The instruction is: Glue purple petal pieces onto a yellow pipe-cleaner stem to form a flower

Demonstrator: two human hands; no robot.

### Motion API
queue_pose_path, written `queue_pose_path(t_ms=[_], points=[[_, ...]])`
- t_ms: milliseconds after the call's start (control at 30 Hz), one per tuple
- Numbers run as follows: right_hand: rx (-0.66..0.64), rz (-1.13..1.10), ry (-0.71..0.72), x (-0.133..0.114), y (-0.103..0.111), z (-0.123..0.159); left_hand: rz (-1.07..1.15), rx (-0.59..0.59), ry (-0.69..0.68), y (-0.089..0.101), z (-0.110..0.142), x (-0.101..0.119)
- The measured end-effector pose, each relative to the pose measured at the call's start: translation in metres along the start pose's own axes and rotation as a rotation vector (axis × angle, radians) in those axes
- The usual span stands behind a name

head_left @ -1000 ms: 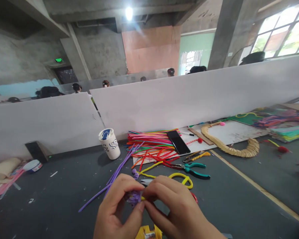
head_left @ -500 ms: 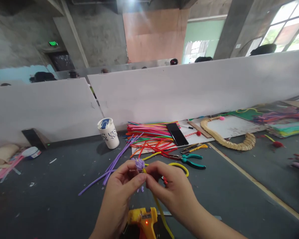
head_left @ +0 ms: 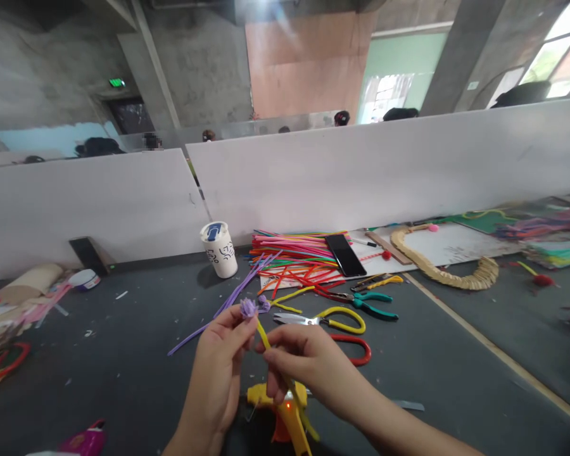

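My left hand (head_left: 218, 364) pinches a small purple pipe-cleaner flower (head_left: 248, 308) between thumb and fingers. A yellow pipe-cleaner stem (head_left: 263, 334) slants down from the flower. My right hand (head_left: 304, 361) is closed round that stem lower down, and its tail comes out below the fingers. Under my hands lies a yellow glue gun (head_left: 291, 421) with a red light on. Just beyond, scissors (head_left: 344, 323) with one yellow and one red handle lie on the table. Another purple flower (head_left: 264, 304) with yellow stems rests beside their blades.
Loose purple pipe cleaners (head_left: 240, 288) lie beside a white cup (head_left: 219, 250). Behind are a bundle of coloured pipe cleaners (head_left: 294, 247), a phone (head_left: 346, 254) and teal-handled pliers (head_left: 375, 305). A curved tan strip (head_left: 437, 272) lies right; a white partition (head_left: 361, 171) bounds the back.
My right hand has slid down the yellow stem, away from the flower. My left hand has moved slightly left with the flower. The scissors now show more fully as the view shifted.
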State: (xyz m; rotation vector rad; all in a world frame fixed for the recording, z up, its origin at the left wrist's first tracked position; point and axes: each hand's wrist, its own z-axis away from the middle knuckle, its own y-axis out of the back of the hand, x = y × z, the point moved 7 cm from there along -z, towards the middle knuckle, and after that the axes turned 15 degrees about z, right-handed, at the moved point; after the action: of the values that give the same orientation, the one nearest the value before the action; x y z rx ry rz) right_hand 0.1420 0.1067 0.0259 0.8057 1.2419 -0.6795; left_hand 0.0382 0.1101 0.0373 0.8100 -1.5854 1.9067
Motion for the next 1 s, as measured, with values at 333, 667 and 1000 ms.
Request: queue_pose_path(t_ms=[333, 667, 1000], points=[[-0.314, 0.154, -0.025, 0.023, -0.072, 0.015, -0.026, 0.071, -0.165, 0.036, 0.01, 0.042], [-0.119, 0.798, 0.142, 0.007, 0.016, 0.018, -0.301, -0.08, -0.059, 0.034, 0.047, 0.034], [-0.024, 0.904, 0.074, 0.041, 0.08, -0.022, -0.632, -0.307, -0.185, 0.042, 0.003, 0.013]])
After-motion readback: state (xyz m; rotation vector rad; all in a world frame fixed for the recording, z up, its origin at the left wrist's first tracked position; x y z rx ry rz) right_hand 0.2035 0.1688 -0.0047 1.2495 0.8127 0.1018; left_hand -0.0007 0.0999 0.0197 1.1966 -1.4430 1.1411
